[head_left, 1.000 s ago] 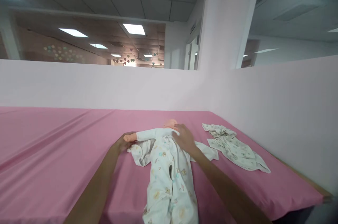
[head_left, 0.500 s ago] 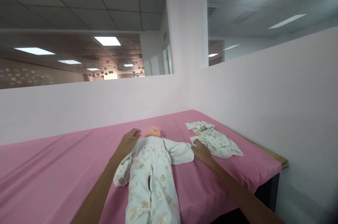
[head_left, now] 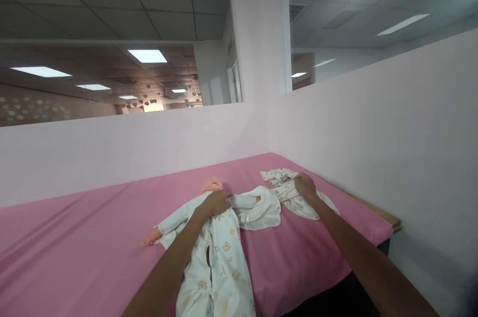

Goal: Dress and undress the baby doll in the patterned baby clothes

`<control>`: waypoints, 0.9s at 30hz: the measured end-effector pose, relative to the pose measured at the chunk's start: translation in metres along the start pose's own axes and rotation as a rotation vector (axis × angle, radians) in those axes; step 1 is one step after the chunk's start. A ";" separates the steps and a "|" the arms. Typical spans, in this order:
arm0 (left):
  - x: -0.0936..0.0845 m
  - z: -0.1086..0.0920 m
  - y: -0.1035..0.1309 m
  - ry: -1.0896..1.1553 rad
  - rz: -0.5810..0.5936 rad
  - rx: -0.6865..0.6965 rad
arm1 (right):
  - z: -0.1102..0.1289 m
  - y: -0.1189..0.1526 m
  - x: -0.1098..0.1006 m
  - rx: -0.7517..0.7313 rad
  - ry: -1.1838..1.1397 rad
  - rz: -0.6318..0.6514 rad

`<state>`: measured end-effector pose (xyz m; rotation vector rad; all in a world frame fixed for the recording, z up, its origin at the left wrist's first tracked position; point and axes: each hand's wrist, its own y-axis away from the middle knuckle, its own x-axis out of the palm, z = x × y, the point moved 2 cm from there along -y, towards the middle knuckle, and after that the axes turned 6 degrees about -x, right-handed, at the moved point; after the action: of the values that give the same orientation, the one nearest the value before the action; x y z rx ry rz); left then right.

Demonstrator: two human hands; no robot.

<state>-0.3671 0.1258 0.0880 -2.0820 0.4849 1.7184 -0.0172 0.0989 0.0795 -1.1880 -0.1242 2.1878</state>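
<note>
A baby doll (head_left: 172, 219) lies on its back on the pink-covered table (head_left: 93, 252), in a white top and white trousers (head_left: 228, 269) printed with bears. My left hand (head_left: 215, 203) rests on its upper chest, with the fingers curled over by the shoulder. Off to the right, my right hand (head_left: 305, 186) is closed on the sleeve of a white printed baby jacket (head_left: 264, 210), drawing it taut away from the doll. The jacket lies around the doll's arm on that side. On the other side, the doll's hand lies bare on the cloth.
A second pale printed garment (head_left: 304, 207) lies crumpled beneath and beside my right hand. White walls (head_left: 354, 133) with windows enclose the table at the back and right. A wooden edge (head_left: 377, 212) shows along the right wall.
My left hand has moved right from beside the doll's head onto its chest. My right hand has pulled the sleeve further right. The doll's left-side arm now shows out of the jacket.
</note>
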 end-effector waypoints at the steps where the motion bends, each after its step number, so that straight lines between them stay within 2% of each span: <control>1: 0.000 0.000 0.000 -0.012 0.002 -0.002 | 0.006 0.004 0.005 -0.014 0.029 -0.007; 5: 0.000 -0.004 -0.004 -0.086 0.017 0.010 | 0.043 0.040 0.036 -0.153 0.132 -0.042; 7: 0.001 -0.010 -0.008 -0.139 0.028 0.024 | 0.061 0.061 0.054 -0.231 0.150 -0.003; 10: 0.008 -0.029 -0.020 -0.220 0.044 0.057 | 0.079 0.090 0.081 -0.301 0.211 0.122; 13: 0.022 -0.056 -0.032 -0.246 0.052 0.110 | 0.083 0.104 0.093 -0.355 0.224 0.118; 16: 0.036 -0.078 -0.040 -0.216 0.036 0.151 | 0.075 0.102 0.090 -0.381 0.159 0.124; 19: 0.041 -0.085 -0.043 -0.177 0.001 0.150 | 0.063 0.090 0.084 -0.306 0.121 0.141; 24: 0.023 -0.068 -0.041 -0.095 -0.053 0.136 | 0.048 0.070 0.085 -0.134 -0.006 0.151; 27: 0.006 -0.054 -0.039 -0.033 -0.117 0.082 | 0.044 0.063 0.089 -0.100 -0.101 0.156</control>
<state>-0.3003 0.1322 0.0939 -1.9812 0.4084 1.6357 -0.1171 0.1095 0.0180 -1.1762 -0.1914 2.4033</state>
